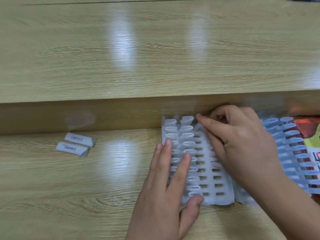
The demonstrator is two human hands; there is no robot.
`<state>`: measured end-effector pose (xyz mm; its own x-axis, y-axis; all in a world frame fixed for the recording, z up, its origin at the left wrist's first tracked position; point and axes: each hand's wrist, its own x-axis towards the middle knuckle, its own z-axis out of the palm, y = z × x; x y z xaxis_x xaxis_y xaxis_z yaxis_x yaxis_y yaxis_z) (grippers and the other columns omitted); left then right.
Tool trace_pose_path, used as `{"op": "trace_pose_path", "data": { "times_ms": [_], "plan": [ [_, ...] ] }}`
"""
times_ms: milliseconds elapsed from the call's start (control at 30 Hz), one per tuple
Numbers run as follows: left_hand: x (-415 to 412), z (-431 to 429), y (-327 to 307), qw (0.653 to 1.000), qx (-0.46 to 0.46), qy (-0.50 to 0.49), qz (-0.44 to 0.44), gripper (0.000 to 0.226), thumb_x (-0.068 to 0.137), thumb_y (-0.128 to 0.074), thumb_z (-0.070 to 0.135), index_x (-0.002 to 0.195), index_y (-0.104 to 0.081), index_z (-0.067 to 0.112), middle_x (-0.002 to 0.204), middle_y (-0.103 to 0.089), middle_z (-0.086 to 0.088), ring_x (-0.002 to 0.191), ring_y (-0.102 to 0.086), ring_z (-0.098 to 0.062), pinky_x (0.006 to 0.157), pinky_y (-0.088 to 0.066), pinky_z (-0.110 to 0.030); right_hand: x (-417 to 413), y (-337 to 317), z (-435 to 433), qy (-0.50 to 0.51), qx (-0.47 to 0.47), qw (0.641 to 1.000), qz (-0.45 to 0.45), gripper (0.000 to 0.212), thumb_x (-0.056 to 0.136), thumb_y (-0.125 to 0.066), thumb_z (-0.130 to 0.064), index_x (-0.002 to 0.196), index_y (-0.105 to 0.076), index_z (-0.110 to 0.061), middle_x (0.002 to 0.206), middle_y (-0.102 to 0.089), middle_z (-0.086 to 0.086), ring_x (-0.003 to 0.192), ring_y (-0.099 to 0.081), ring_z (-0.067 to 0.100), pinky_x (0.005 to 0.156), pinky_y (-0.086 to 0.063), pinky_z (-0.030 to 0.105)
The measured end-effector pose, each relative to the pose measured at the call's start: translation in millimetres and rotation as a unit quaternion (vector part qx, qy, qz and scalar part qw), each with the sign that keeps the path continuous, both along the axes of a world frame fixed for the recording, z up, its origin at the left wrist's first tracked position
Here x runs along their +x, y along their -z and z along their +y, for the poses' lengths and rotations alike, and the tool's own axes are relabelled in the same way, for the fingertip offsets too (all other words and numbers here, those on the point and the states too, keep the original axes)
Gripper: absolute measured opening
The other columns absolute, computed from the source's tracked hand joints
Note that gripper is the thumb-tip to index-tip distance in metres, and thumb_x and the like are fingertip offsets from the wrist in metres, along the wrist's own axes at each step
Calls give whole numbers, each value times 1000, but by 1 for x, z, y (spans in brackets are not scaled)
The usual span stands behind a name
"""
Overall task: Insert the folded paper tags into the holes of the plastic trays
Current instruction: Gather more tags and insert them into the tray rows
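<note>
A white plastic tray is seen lying flat on a pale wooden tabletop, near and right of centre. Its two left columns of holes are filled with folded paper; the columns to the right are mostly open.

The left hand is laid flat on the tray's left side, fingers straight and spread, thumb at the near edge. The right hand is curled over the far end, and a tag appears to be pinched between thumb and fingertips at the top of the third column; blur hides the exact grip.

Two loose tags are seen well apart to the left. A second tray lies to the right on a red and yellow packet.

The tray is judged light, thin and likely to slide or flex, so it is best pressed flat. A tag is judged soft and easily crumpled, best pinched near its fold.
</note>
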<state>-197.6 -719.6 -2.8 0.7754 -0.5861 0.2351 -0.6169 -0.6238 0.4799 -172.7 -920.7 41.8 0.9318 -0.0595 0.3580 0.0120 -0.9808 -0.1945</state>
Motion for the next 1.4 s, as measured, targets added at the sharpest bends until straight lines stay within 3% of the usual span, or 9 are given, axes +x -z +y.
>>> {"op": "trace_pose_path", "data": {
  "times_ms": [133,300,433,567,700,800,1167,1300,1400],
  "plan": [
    [0,6,-7,1000,20,4,20,66,103,-33,58,157,-29,20,168,-7,-10,154,-8,-30,117,-24,-48,-3,-2,1,-9,-38,999,-13,29,95,-57,-17,119,-71,-13,106,-72,5,90,-57,36,70,-50,42],
    [9,55,-9,995,-57,-49,67,62,103,-31,57,156,-26,24,168,-9,-2,155,-11,-22,120,-24,-42,5,-21,53,-30,32,996,-73,25,92,-54,-12,106,-74,-10,102,-73,5,88,-61,34,83,-46,39],
    [45,125,-1,980,-28,-194,38,52,102,-38,41,144,-45,11,158,-34,-12,146,-32,-28,117,-27,-36,29,-17,144,-118,105,987,28,24,88,-64,-13,110,-71,-19,106,-69,-3,94,-63,25,75,-54,37],
    [86,170,13,971,43,-228,56,47,99,-50,24,142,-49,3,153,-39,-15,143,-35,-32,117,-31,-40,70,13,199,-85,116,976,165,23,98,-46,-34,116,-59,-29,110,-57,-5,102,-58,22,76,-50,37],
    [101,192,20,972,99,-208,44,43,97,-45,27,132,-59,7,142,-53,-11,134,-46,-29,108,-43,-45,91,38,231,-29,26,987,153,20,97,-48,-39,97,-65,-28,92,-60,-4,90,-60,22,59,-35,29],
    [97,216,25,968,132,-214,-8,33,91,-62,16,123,-66,10,132,-62,-10,121,-57,-33,96,-50,-46,86,46,249,-2,1,988,153,16,88,-63,-41,87,-72,-28,84,-59,-2,76,-58,22,54,-28,26],
    [89,240,-6,965,135,-218,57,25,79,-73,11,103,-74,17,85,-60,-3,77,-54,-29,66,-48,-43,64,41,244,0,240,962,132,8,90,-64,-34,98,-65,-35,86,-60,-21,79,-53,0,62,-38,21],
    [78,213,-14,965,10,-250,80,8,86,-71,20,90,-78,23,84,-59,5,79,-55,-21,70,-47,-35,37,19,211,12,307,948,87,19,92,-64,-22,106,-71,-33,99,-66,-20,91,-58,-4,80,-43,14],
    [69,176,-27,941,-174,-254,142,16,88,-70,24,86,-74,40,84,-59,12,76,-58,-8,64,-40,-9,12,-5,170,1,304,952,45,26,94,-63,-19,113,-69,-36,99,-66,-22,92,-60,-4,78,-40,5]
  ]
}}
